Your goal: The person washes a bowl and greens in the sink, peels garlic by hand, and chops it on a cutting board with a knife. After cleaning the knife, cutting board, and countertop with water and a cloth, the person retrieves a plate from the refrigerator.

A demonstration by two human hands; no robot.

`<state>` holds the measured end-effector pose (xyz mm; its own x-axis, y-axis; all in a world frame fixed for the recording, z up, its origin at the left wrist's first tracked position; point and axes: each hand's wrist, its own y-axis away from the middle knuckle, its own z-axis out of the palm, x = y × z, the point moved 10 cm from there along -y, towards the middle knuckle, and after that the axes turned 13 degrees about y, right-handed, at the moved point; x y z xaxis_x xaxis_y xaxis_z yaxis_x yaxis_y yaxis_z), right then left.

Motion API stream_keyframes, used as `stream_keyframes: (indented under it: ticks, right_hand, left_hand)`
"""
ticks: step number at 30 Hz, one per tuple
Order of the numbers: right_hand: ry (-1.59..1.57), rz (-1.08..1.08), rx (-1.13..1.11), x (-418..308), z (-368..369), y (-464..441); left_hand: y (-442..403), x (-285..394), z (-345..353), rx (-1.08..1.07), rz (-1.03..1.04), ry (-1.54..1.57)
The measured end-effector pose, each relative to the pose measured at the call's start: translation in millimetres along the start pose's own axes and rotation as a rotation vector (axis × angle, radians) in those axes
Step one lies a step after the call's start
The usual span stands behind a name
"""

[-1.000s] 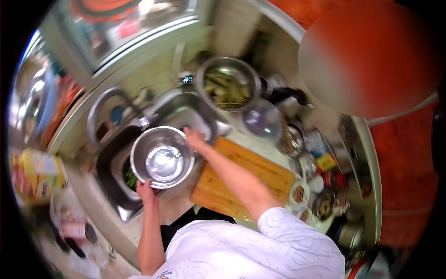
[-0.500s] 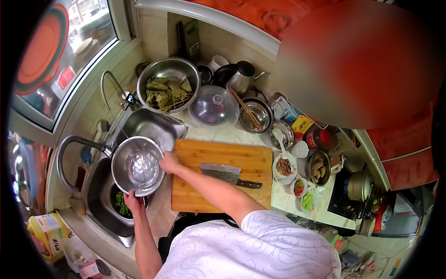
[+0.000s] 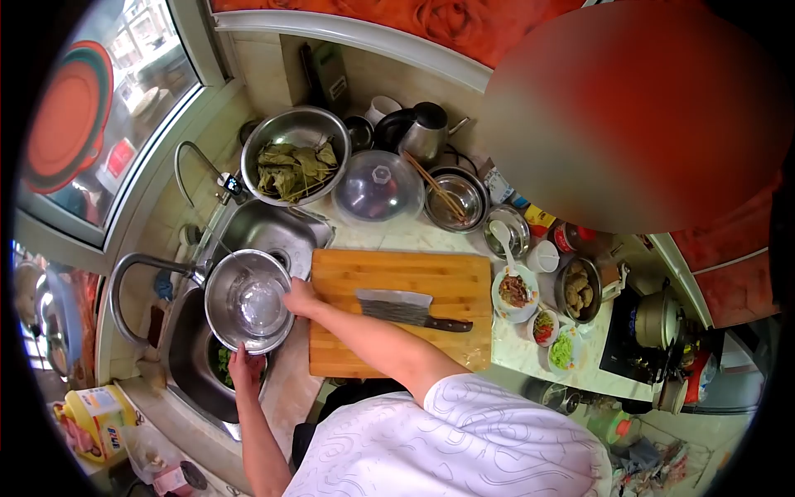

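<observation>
A round stainless steel bowl [image 3: 219,313] with clear water inside is held over the sink [image 3: 184,352]. My left hand [image 3: 245,367] grips its near edge, fingers partly hidden beneath. On the bowl's right side, my right hand [image 3: 301,299] is closed on the rim. A thin stream runs into the bowl from the slim tap [image 3: 184,170] behind it. Partly covered below the bowl, green leaves [image 3: 222,364] lie in a container in the sink. Beside my right forearm, a cleaver [image 3: 399,307] rests flat on the wooden cutting board [image 3: 402,354].
A large curved faucet [image 3: 118,286] arches left of the bowl. Behind stand a steel basin [image 3: 338,170] of dark leaves, a clear domed lid [image 3: 377,190] and a kettle [image 3: 428,137]. Several small dishes, including chopped greens [image 3: 562,351], line the right counter near the stove [image 3: 623,340].
The camera view has shifted slightly. Both hands keep their hold on the bowl, which stays over the sink at nearly the same place.
</observation>
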<state>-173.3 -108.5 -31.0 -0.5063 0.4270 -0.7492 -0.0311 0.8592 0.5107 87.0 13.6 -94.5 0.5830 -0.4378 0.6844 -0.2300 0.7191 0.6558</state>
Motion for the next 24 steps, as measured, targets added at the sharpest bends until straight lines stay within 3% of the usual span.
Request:
stream_keyframes:
  ticks: [2,5,6,9,11,12,13,14,15,16,24]
  right_hand:
    - [0.053,0.04,0.056,13,2,-9]
    - [0.183,-0.069,0.096,22,13,-26]
    - [0.188,-0.069,0.092,21,12,-25]
    - [0.158,0.02,0.017,28,17,-25]
    - [-0.01,0.022,-0.028,33,23,-27]
    - [-0.01,-0.014,0.025,42,29,-38]
    - [0.0,-0.117,0.069,45,35,-49]
    - [0.004,-0.012,-0.078,36,30,-34]
    - [-0.046,-0.073,-0.05,45,39,-46]
    - [-0.023,0.026,-0.062,39,26,-31]
    - [0.015,0.071,-0.009,26,10,-15]
  left_hand:
    - [3,-4,-12,-0.067,-0.08,-0.08]
    - [20,50,-45,0.318,0.384,-1.176]
    - [33,56,-55,0.441,0.395,-1.204]
    - [57,60,-56,0.493,0.476,-1.385]
    - [49,48,-78,0.461,0.499,-1.384]
    - [55,48,-75,0.374,0.591,-1.306]
    - [61,45,-78,0.415,0.636,-1.32]
    - [64,42,-80,0.473,0.537,-1.309]
    - [71,43,-73,0.486,0.517,-1.272]
    - [68,40,-75,0.427,0.561,-1.211]
    - [76,37,-72,0.413,0.536,-1.068]
